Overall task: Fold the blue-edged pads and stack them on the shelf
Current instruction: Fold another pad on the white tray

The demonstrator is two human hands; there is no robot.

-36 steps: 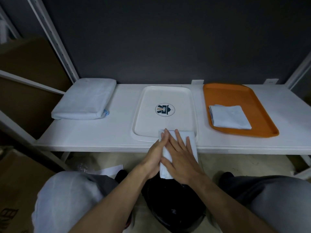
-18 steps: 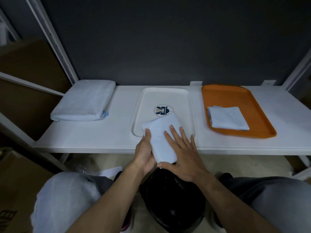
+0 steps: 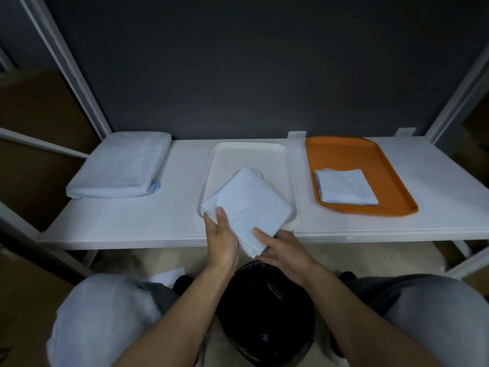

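One pad (image 3: 248, 205) swung over tray (image 3: 289, 165), two hands (image 3: 222, 239) (image 3: 285, 252) holding.

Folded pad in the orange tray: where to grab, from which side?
Probably its far edge, from above. The folded pad lies flat, left and near edges close to the orange tray rim, bare floor beyond the far edge. Pinch all layers; they show loose at left.

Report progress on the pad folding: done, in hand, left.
Done: one folded pad lies on the orange tray. In hand: the left hand and right hand hold a second pad, already folded small, over the white tray, not yet stacked. Left: the thick pad bundle at the left end of the shelf looks untouched, so most folding probably remains.
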